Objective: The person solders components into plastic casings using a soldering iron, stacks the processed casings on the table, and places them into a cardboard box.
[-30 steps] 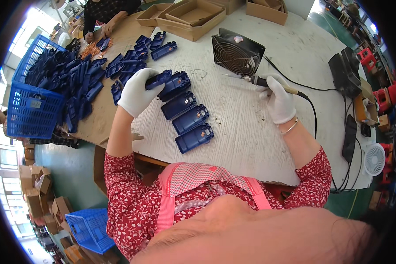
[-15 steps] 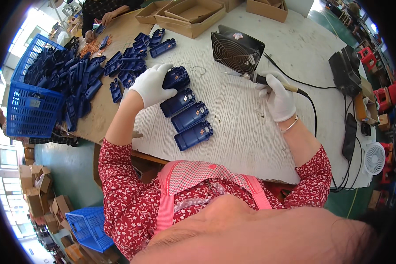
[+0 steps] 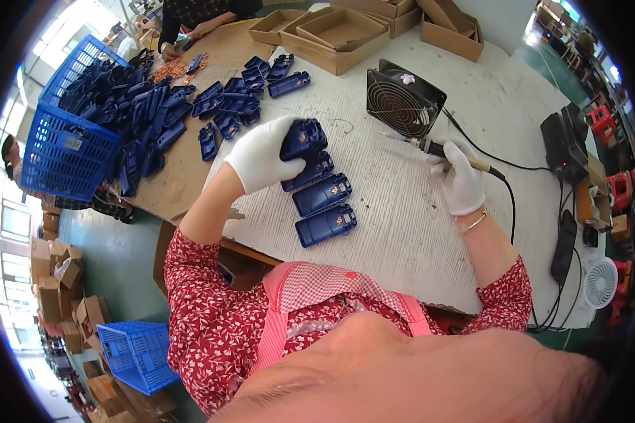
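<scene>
1. the left hand wears a white glove. its grip is curled tight around a dark blue plastic shell and lifts one end of it off the bench.
2. the held shell is near the middle of the bench, just above a short row of the same parts.
3. three more blue shells lie flat in that row, one under the other, close together. the top one touches the held shell, or is right by it.
4. the right hand also wears a white glove. its grip is closed around the handle of a soldering iron, and the thin metal tip points left toward the held shell.
5. a black cord runs from the iron back toward the right edge of the bench.
6. a small black fan stands behind the iron, toward the far side of the bench.
7. a black box sits near the right edge.
8. a pile of loose blue shells lies at the far left part of the bench, and a blue basket full of them hangs over the left edge.
9. brown cardboard trays sit at the far edge.
10. another person's hands rest at the far left corner.
</scene>
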{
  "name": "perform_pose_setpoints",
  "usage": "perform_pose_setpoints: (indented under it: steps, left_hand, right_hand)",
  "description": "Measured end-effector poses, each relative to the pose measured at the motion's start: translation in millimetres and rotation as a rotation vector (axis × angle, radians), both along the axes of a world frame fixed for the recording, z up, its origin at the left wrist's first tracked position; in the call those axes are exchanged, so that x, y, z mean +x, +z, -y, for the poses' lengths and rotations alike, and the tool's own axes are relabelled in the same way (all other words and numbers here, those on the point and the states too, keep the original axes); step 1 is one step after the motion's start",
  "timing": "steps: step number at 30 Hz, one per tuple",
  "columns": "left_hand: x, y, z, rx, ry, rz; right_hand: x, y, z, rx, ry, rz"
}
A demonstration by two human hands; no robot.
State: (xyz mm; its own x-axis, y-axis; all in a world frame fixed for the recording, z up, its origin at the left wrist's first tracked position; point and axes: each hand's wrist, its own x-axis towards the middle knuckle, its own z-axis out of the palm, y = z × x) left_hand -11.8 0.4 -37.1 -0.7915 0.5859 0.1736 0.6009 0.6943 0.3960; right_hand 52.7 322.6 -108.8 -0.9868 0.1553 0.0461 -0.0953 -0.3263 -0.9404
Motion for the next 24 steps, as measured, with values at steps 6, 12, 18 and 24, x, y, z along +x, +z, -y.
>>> perform_pose_setpoints:
  steps: [6, 12, 18, 24]
  left_hand:
    - [19, 0, -13, -0.241, -0.047, 0.048]
    - [-4, 10, 0, -0.175, -0.192, 0.307]
    - [-28, 0, -10, -0.199, -0.247, 0.618]
    - [-9, 4, -25, -0.147, -0.254, 0.652]
  right_hand:
    - [1, -2, 3, -0.041, -0.042, -0.029]
    - [1, -4, -1, -0.15, -0.031, -0.006]
    - [1, -3, -6, -0.054, 0.017, -0.036]
    - [-1, -7, -8, -0.074, 0.009, -0.012]
